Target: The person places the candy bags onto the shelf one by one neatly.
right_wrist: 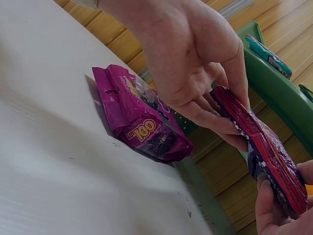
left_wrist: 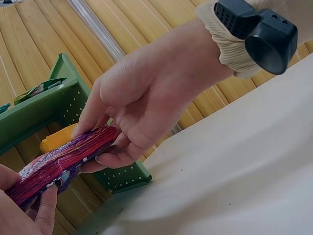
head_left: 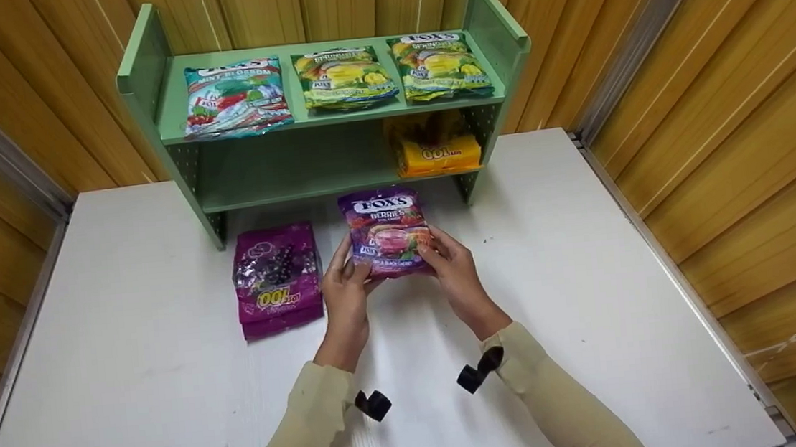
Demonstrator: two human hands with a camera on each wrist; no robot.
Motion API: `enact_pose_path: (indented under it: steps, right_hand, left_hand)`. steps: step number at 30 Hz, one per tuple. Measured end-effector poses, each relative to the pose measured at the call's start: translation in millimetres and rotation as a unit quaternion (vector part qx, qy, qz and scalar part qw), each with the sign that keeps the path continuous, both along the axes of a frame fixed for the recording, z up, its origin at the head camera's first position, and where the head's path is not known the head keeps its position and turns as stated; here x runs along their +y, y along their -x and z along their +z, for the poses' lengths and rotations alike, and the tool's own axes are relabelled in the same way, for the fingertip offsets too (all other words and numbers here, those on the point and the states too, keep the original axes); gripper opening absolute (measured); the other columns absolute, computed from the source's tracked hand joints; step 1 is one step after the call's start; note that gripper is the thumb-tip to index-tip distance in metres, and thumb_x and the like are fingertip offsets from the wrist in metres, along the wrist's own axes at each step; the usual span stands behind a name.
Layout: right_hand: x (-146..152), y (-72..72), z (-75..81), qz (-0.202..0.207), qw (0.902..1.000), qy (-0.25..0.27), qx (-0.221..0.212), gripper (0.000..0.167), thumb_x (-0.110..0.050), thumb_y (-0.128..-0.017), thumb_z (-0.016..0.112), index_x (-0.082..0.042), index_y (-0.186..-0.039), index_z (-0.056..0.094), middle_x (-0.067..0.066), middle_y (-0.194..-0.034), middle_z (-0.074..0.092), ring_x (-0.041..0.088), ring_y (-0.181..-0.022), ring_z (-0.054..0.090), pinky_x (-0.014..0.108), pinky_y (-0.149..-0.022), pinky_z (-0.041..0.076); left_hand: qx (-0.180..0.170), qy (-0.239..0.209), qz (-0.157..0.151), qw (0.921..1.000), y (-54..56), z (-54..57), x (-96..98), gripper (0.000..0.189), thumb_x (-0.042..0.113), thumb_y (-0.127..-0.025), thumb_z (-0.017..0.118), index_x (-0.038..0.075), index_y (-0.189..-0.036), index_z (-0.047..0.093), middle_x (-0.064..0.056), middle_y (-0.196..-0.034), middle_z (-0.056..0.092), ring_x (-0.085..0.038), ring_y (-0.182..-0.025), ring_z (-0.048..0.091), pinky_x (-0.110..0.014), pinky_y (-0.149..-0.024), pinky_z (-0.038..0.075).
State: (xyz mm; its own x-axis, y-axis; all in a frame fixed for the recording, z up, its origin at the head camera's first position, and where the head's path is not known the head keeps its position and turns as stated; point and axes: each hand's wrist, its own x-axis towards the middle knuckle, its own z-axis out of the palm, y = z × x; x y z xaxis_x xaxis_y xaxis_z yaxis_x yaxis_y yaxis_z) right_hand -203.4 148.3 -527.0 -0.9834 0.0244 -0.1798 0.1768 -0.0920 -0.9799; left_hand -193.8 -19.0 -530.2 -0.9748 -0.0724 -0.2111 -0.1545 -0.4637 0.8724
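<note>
A purple bag of Fox's Berries candy [head_left: 388, 231] is held between both hands in front of the green shelf [head_left: 265, 192]. My left hand [head_left: 346, 304] grips its lower left edge, thumb on the front and fingers behind. On the opposite edge my right hand [head_left: 456, 272] pinches the bag the same way. Both wrist views show the bag tilted and lifted off the table, its underside against the fingers. Left of the left hand, a magenta grape candy bag [head_left: 277, 277] lies on the white table [head_left: 169, 402].
Along the top shelf lie a teal Mint Blossom bag [head_left: 237, 99] and two yellow-green candy bags, one in the middle [head_left: 344, 80] and one at the right [head_left: 440, 68]. A yellow-orange bag [head_left: 438, 151] sits at the right end of the lower shelf. Wood-patterned walls [head_left: 745, 150] enclose the table.
</note>
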Motion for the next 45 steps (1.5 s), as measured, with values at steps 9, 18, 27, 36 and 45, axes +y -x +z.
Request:
enact_pose_path:
  steps: [9,18,27,36,45]
  right_hand:
    - [-4.1,2.0,1.3,0.011,0.9998,0.005,0.012,0.052,-0.023,-0.099,0.054,-0.021,-0.149,0.037,0.002,-0.149,0.043,0.021,-0.123,0.057,0.031,-0.101,0.051]
    - [-8.5,8.4,3.2,0.025,0.9993,0.012,0.024,0.055,-0.018,-0.100,0.053,-0.019,-0.151,0.034,0.003,-0.151,0.041,0.021,-0.121,0.057,0.028,-0.096,0.053]
    - [-13.7,15.4,7.7,0.030,0.9994,0.012,0.014,0.057,-0.017,-0.100,0.052,-0.021,-0.152,0.031,0.001,-0.156,0.035,0.020,-0.126,0.053,0.030,-0.103,0.049]
    - [-18.8,22.3,8.4,0.038,0.9990,0.003,0.022,0.057,-0.015,-0.100,0.051,-0.021,-0.153,0.030,0.002,-0.155,0.035,0.022,-0.122,0.054,0.040,-0.106,0.046]
    - [-22.5,30.0,7.7,0.037,0.9990,-0.010,0.025,0.056,-0.016,-0.100,0.052,-0.021,-0.152,0.032,0.002,-0.151,0.041,0.021,-0.119,0.055,0.036,-0.102,0.049]
  left_hand:
    - [0.002,-0.003,0.011,0.9999,3.0,3.2,-4.7,0.053,0.002,-0.098,0.050,0.021,-0.147,0.041,-0.016,-0.142,0.052,-0.016,-0.100,0.066,-0.032,-0.086,0.058]
    - [-0.001,0.001,0.014,0.9999,8.0,3.4,-10.6,0.051,0.005,-0.099,0.050,0.025,-0.146,0.044,-0.010,-0.140,0.054,-0.019,-0.104,0.066,-0.032,-0.090,0.057]
    - [0.004,-0.005,0.015,0.9999,16.5,5.5,-15.5,0.052,0.003,-0.099,0.048,0.024,-0.147,0.043,-0.012,-0.140,0.054,-0.018,-0.100,0.066,-0.031,-0.089,0.057]
    - [-0.003,0.002,0.026,0.9997,24.4,7.2,-19.1,0.052,0.003,-0.099,0.049,0.025,-0.145,0.044,-0.010,-0.139,0.055,-0.018,-0.102,0.065,-0.029,-0.087,0.057]
    - [0.005,0.003,0.036,0.9994,30.5,8.4,-22.4,0.053,0.000,-0.098,0.049,0.023,-0.145,0.045,-0.011,-0.141,0.053,-0.016,-0.100,0.065,-0.029,-0.081,0.058]
